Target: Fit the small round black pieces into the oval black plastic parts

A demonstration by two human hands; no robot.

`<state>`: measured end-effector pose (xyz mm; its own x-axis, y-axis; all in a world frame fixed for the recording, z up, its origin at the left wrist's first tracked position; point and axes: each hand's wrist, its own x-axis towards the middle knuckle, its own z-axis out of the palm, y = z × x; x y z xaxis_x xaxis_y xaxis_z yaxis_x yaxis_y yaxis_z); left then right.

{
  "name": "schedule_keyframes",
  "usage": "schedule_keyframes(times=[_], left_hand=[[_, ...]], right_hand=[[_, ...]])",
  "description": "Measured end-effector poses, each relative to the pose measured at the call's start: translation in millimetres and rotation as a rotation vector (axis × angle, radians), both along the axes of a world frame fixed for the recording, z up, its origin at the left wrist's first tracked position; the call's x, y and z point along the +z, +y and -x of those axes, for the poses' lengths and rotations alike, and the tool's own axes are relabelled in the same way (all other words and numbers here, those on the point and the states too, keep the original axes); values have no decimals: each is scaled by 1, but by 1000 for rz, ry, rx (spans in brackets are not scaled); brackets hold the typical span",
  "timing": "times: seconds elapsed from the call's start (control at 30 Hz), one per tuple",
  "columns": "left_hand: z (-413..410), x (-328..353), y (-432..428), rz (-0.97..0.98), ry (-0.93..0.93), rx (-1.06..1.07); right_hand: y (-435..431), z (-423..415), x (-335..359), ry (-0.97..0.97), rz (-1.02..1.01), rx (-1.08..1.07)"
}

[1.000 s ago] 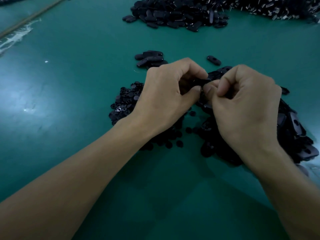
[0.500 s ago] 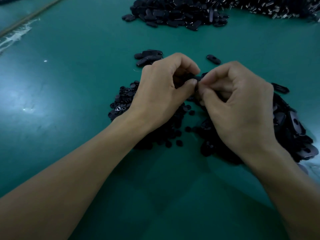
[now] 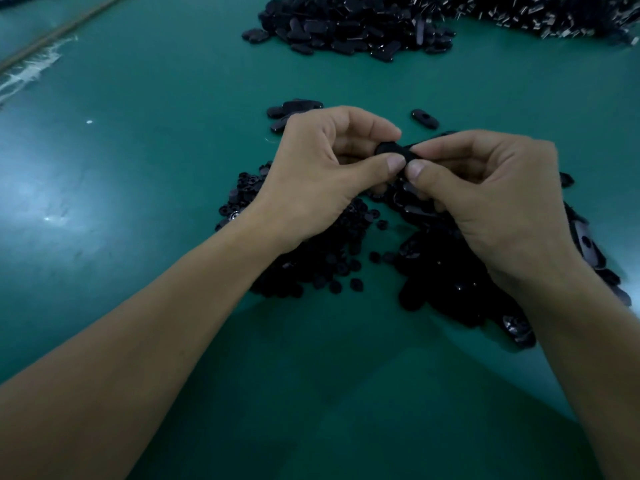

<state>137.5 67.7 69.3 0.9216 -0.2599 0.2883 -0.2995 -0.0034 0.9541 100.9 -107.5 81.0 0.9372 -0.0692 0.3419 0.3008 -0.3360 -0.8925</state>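
Note:
My left hand [image 3: 322, 174] and my right hand [image 3: 491, 195] meet above the green table, and both pinch one oval black part [image 3: 393, 150] between thumb and forefinger. Whether a round piece sits in it is hidden by the thumbs. Below my left hand lies a heap of small round black pieces [image 3: 311, 258]. A heap of oval black parts [image 3: 450, 282] spreads under and to the right of my right hand.
A few oval parts [image 3: 294, 107] lie just beyond my left hand, and a single one [image 3: 425, 118] lies beyond the fingertips. A big pile of oval parts [image 3: 346, 29] and a pile of metal-tipped pieces [image 3: 554, 15] fill the far edge of the green table [image 3: 156, 133].
Both hands have stayed together over the heaps and turned the oval part, so its rounded end now shows between my thumbs and forefingers.

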Motion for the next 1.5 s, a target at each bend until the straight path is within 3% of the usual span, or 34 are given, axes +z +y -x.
schedule_keyframes(times=[0.63,1.03,1.17,1.3,1.5], left_hand=[[3,3,-1,-29,-3,29],[2,2,-1,-41,-71,53],[-4,0,-2,-41,-54,113],[-23,2,6,-73,-46,334],[-54,3,21,-309,-77,566]], right_hand=[[2,-2,-1,19,72,-41],[-4,3,7,-8,89,44],[-9,3,5,10,275,-3],[-17,8,11,12,746,-17],[-26,14,28,289,852,119]])
